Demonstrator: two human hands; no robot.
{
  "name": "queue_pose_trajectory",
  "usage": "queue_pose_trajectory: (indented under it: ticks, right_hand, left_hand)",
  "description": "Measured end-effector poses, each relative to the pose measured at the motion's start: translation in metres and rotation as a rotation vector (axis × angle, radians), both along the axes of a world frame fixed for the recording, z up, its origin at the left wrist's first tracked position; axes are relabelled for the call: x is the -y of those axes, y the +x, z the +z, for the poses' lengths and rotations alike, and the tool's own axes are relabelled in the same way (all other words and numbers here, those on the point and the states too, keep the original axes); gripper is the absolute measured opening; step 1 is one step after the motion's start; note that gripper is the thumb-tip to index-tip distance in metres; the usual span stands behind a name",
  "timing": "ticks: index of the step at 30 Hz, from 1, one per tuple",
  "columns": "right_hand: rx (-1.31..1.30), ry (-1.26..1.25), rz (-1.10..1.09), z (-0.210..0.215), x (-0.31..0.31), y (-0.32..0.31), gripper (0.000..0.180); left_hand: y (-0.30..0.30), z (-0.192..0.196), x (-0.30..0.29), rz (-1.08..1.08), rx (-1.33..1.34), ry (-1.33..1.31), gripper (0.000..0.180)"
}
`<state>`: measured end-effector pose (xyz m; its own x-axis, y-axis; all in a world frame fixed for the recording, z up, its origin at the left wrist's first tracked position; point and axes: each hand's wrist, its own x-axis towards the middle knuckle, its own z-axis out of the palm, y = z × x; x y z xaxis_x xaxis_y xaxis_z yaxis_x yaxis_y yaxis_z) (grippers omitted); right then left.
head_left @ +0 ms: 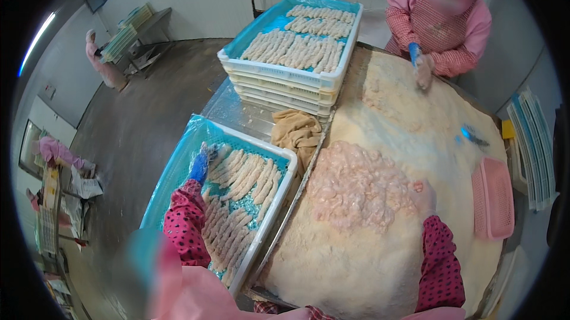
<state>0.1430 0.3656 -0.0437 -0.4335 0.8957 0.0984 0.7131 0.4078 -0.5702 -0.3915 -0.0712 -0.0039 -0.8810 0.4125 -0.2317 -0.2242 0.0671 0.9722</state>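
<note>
My left hand point(202, 164), in a blue glove whitened with flour, is at the far left of a white tray point(276, 213) lined with blue plastic. Its fingers close at the end of a flour-coated meat strip point(220, 155). Rows of similar twisted strips point(227, 234) lie in this tray. My right hand point(425, 199), in a pale floury glove, touches the right edge of a heap of wet pink raw meat point(362, 186). Its fingers are curled, and what they hold is hidden. The heap rests on a broad layer of flour point(344, 272).
Behind the near tray, stacked trays point(285, 76) hold more coated strips. A tan cloth point(295, 133) lies between them. A pink basket point(493, 198) stands at the right edge, beside upright trays point(531, 148). Across the table stands a co-worker point(436, 29); other people work far left.
</note>
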Motion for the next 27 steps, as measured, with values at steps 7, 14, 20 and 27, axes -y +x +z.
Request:
queue_pose_trajectory:
  ticks: [7, 14, 20, 27]
  right_hand:
    - [0.153, -0.034, 0.063, 0.023, -0.004, 0.023, 0.023]
    - [-0.361, -0.247, 0.064, 0.093, 0.087, 0.052, 0.021]
    - [-0.085, -0.182, 0.607, 0.091, 0.231, 0.097, 0.019]
    - [-0.175, -0.438, 0.064, 0.038, 0.268, 0.127, 0.041]
  left_hand:
    - [0.031, -0.023, -0.009, -0.175, -0.045, -0.003, 0.053]
    - [0.197, 0.014, -0.048, -0.472, -0.185, 0.136, 0.052]
    - [0.334, 0.030, -0.062, -0.789, -0.473, -0.075, 0.043]
    - [0.460, -0.004, -0.095, -0.993, -0.672, -0.218, 0.054]
